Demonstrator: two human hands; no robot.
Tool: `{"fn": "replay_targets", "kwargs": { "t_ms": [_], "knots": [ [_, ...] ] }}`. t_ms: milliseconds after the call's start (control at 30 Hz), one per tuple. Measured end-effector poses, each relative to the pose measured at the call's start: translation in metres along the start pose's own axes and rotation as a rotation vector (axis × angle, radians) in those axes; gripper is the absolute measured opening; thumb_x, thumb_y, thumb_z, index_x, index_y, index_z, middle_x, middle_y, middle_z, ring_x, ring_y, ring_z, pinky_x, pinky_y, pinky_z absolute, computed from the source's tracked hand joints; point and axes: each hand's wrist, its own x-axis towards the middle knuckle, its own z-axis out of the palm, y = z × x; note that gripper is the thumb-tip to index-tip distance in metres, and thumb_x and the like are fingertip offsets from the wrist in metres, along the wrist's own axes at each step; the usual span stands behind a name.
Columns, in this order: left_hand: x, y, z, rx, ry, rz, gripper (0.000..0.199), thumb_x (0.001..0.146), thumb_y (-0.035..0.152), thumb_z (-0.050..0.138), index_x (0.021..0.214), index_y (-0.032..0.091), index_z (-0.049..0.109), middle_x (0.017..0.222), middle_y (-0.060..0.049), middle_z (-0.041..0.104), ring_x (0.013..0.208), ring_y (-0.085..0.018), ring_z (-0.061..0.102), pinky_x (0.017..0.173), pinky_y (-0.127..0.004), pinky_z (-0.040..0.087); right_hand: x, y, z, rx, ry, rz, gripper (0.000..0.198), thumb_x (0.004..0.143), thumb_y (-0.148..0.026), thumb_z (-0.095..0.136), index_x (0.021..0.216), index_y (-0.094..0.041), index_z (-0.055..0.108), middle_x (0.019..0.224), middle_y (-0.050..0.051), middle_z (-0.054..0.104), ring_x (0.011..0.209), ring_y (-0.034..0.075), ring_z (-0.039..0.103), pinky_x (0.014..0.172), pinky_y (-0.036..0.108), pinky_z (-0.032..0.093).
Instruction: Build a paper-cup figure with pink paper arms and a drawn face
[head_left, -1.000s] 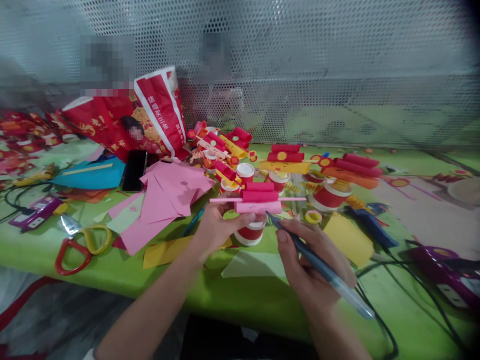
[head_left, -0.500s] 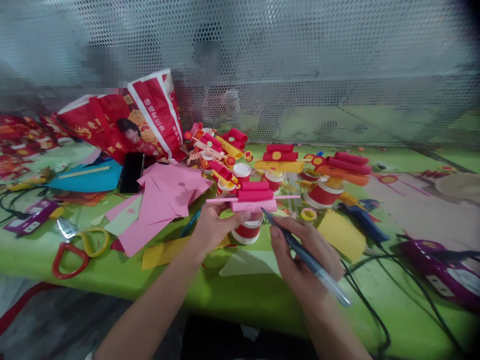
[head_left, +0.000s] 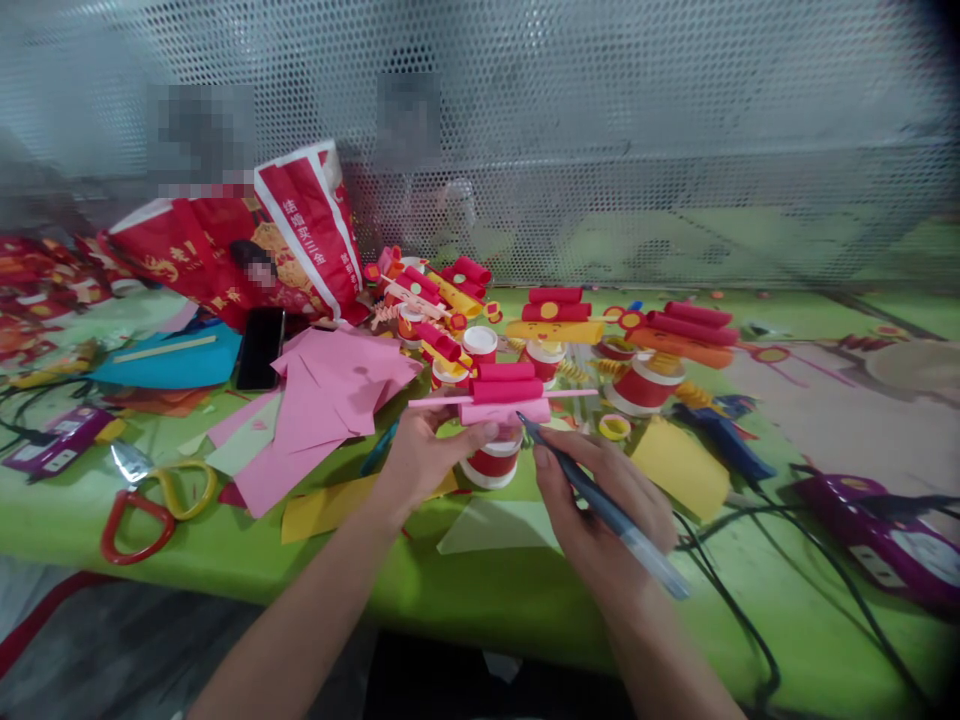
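Left hand [head_left: 420,455]: fingers closed around paper-roll cup figure [head_left: 496,420].
Right hand [head_left: 600,510]: fingers gripping blue pen [head_left: 600,505].
Red bag [head_left: 300,235]: Chinese print, unreadable.
Tabletop [head_left: 480,590]: near edge bare.

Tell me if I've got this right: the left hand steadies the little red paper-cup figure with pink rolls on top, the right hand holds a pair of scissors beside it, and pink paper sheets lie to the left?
Not quite. The right hand holds a blue-grey pen, not scissors; the red and yellow scissors lie untouched on the green table. The head view shows this. The left hand does steady the red paper-cup figure with pink rolls, and pink paper sheets lie to the left.
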Motion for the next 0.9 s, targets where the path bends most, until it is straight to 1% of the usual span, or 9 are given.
{"fn": "replay_targets", "kwargs": {
  "t_ms": [300,467,633,767,900],
  "knots": [
    [0.0003,0.0008,-0.0006,0.002,0.017,-0.01,0.037,0.072,0.029,0.089,0.106,0.018,0.077,0.118,-0.009,0.076,0.105,-0.024,0.072,0.098,-0.04,0.057,0.0021,-0.0016,0.0006,0.007,0.0,-0.005,0.025,0.083,-0.007,0.076,0.102,-0.022,0.07,0.091,0.003,0.078,0.078,0.016,0.074,0.076,0.026,0.061],
    [0.0007,0.0016,-0.0003,0.016,0.002,0.004,0.034,0.074,0.029,0.088,0.104,0.018,0.078,0.114,-0.009,0.077,0.105,-0.025,0.071,0.099,-0.041,0.057,0.0013,-0.0008,0.0008,0.017,-0.007,0.008,0.024,0.084,-0.008,0.075,0.103,-0.022,0.07,0.092,0.002,0.077,0.078,0.014,0.074,0.077,0.025,0.06],
    [0.0005,0.0022,0.0005,0.004,0.001,-0.002,0.038,0.073,0.028,0.089,0.108,0.018,0.078,0.115,-0.009,0.077,0.106,-0.025,0.071,0.099,-0.041,0.057,0.0015,-0.0019,0.0005,0.021,-0.013,0.014,0.025,0.084,-0.007,0.075,0.103,-0.022,0.07,0.092,0.002,0.077,0.079,0.014,0.074,0.079,0.024,0.06],
    [-0.0002,0.0032,0.0012,0.0,0.012,-0.004,0.038,0.073,0.028,0.089,0.108,0.018,0.078,0.115,-0.009,0.078,0.105,-0.025,0.072,0.097,-0.04,0.058,0.0015,-0.0013,0.0006,0.036,-0.012,0.01,0.025,0.084,-0.008,0.075,0.103,-0.022,0.07,0.092,0.002,0.077,0.078,0.014,0.074,0.077,0.025,0.06],
    [-0.0001,0.0036,0.0016,0.009,0.004,0.002,0.037,0.074,0.028,0.088,0.108,0.017,0.077,0.115,-0.01,0.077,0.105,-0.025,0.072,0.099,-0.043,0.057,0.0008,-0.0009,0.0004,0.013,-0.02,0.023,0.024,0.085,-0.009,0.075,0.104,-0.023,0.07,0.092,0.002,0.077,0.078,0.015,0.074,0.077,0.025,0.06]
  ]
}}
